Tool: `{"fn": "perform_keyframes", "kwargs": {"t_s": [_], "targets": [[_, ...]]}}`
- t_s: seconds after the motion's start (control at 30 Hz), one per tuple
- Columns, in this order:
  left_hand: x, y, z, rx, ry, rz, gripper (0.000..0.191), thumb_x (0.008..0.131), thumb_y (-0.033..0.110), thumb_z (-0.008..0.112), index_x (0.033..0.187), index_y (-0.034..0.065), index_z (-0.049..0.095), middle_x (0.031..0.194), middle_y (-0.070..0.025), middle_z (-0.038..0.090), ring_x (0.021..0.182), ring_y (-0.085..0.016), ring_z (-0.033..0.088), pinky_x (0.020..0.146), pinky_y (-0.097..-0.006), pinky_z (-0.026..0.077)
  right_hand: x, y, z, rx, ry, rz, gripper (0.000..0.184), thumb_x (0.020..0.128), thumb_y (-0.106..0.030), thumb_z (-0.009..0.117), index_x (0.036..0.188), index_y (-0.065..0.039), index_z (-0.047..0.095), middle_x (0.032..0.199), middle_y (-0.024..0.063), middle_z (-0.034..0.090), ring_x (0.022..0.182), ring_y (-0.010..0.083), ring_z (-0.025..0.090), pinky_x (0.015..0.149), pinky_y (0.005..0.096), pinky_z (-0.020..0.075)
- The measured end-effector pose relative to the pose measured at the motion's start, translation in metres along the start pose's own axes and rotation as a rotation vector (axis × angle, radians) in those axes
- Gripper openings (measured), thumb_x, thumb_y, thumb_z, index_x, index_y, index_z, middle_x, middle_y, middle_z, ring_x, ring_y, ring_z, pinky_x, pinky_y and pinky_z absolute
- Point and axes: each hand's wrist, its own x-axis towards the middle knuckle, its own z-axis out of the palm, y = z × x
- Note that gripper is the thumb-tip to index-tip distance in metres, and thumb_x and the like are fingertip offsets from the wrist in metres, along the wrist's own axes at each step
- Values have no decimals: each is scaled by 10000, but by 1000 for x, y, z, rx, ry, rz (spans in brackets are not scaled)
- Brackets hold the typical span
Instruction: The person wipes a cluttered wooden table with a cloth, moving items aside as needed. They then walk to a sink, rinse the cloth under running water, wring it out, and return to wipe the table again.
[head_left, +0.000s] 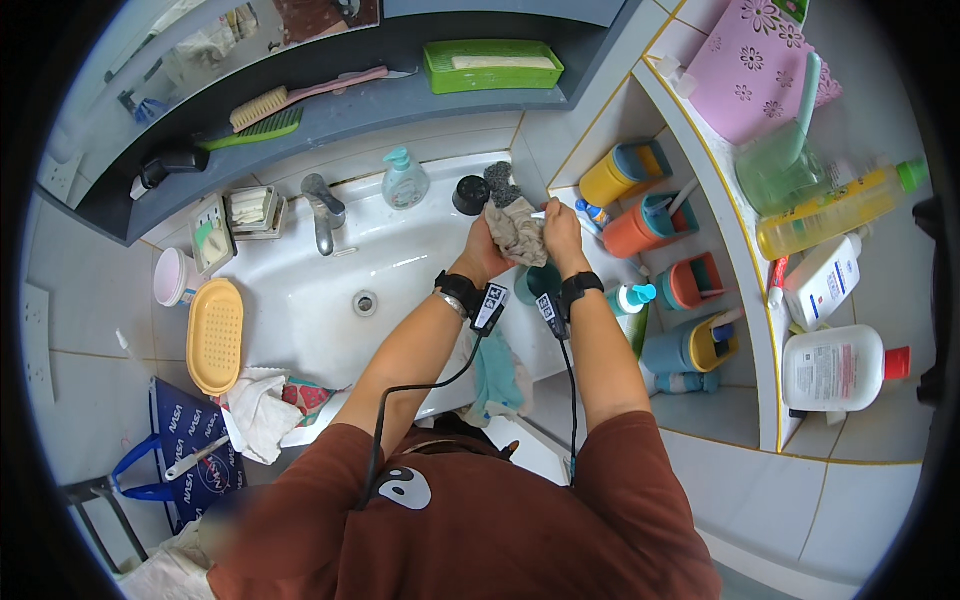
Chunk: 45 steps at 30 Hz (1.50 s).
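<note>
My left hand (484, 251) holds a crumpled grey-beige cloth (517, 232) over the right rim of the white sink (300, 285). On the cloth's right side is my right hand (564, 234), its fingers curled around a thin white item (538, 215) that is mostly hidden. Just behind the cloth lie a dark grey scouring pad (501, 182) and a small black round container (471, 195). A dark green cup (536, 282) stands between my wrists, close below the cloth. Beside my right hand is a blue and white tube (596, 213).
A chrome faucet (324, 214) and a pump bottle (406, 180) stand at the sink's back. Coloured cup holders (622, 174) fill the right shelf. A yellow soap dish (215, 337) and a white cloth (262, 412) rest at left. A grey shelf (360, 105) overhangs the back.
</note>
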Motion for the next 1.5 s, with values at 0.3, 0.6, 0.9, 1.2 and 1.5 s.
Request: {"fn": "perform_keyframes", "kwargs": {"t_s": [0.3,0.6,0.9,1.2,1.5], "targets": [[3,4,3,13,-38,7,549,935,539,373,1231,115,556,1247,-95,579,1137,-297,550,1003,-481,399,6,13,7,-188,7,-110,458,963,-301,291,914,-17,646,947,253,642,893,468,561,853,527,420],[-48,25,-20,-211,-260,192,454,920,482,450,1186,135,574,1190,-70,589,1116,-296,540,1024,-473,382,1,-9,-15,5,25,44,639,970,-504,282,972,18,650,988,286,630,972,460,571,878,495,422],[-111,35,-10,-159,-265,320,348,911,306,469,1153,82,580,1157,-103,612,1091,-272,565,1004,-431,404,-97,-107,33,707,3,238,429,945,-387,526,886,25,630,808,142,636,783,269,594,736,387,454],[-180,65,-67,-138,-653,183,349,956,391,466,1067,82,582,1115,-95,629,1042,-230,596,904,-397,479,-179,-190,57,212,119,-622,239,850,-257,630,738,-48,604,703,146,632,633,347,620,574,417,487],[-212,50,-64,122,-1,523,288,982,356,444,990,102,580,946,-65,627,890,-199,621,787,-366,519,-197,-229,75,-140,146,-834,272,883,-249,533,781,-27,652,694,187,644,600,388,620,573,464,507]]}}
